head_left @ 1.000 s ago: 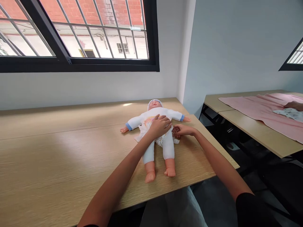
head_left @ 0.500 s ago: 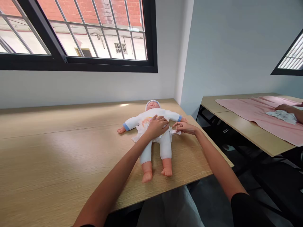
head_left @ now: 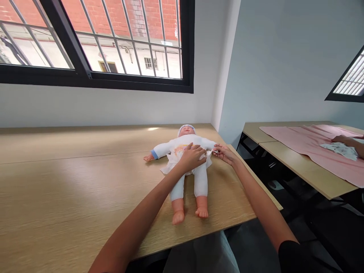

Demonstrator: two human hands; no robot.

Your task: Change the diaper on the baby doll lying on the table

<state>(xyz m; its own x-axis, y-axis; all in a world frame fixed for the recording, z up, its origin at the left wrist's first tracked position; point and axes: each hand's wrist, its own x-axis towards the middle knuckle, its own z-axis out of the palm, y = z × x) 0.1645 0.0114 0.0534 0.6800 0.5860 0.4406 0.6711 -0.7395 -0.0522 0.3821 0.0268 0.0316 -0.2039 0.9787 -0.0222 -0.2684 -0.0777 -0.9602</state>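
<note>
A baby doll (head_left: 201,182) in a white outfit with blue cuffs lies on its back on the wooden table, bare feet toward me. Around its hips is a white diaper (head_left: 169,163), spread at the sides. My left hand (head_left: 192,157) lies flat across the doll's belly, fingers extended over the diaper's front. On the doll's other side, my right hand (head_left: 224,153) pinches the diaper's edge between thumb and fingers, beside the doll's arm. That arm's cuff and hand are hidden behind my right hand.
The wooden table (head_left: 71,197) runs left beneath a barred window (head_left: 136,81). Across a gap at right, another table (head_left: 301,163) carries a pink cloth (head_left: 307,142). Another person's hand (head_left: 345,140) rests there on a white patterned cloth (head_left: 339,150).
My right hand has closed on the diaper's edge and drawn it up and in toward the doll's arm. My left hand stays on the belly. The view has shifted slightly.
</note>
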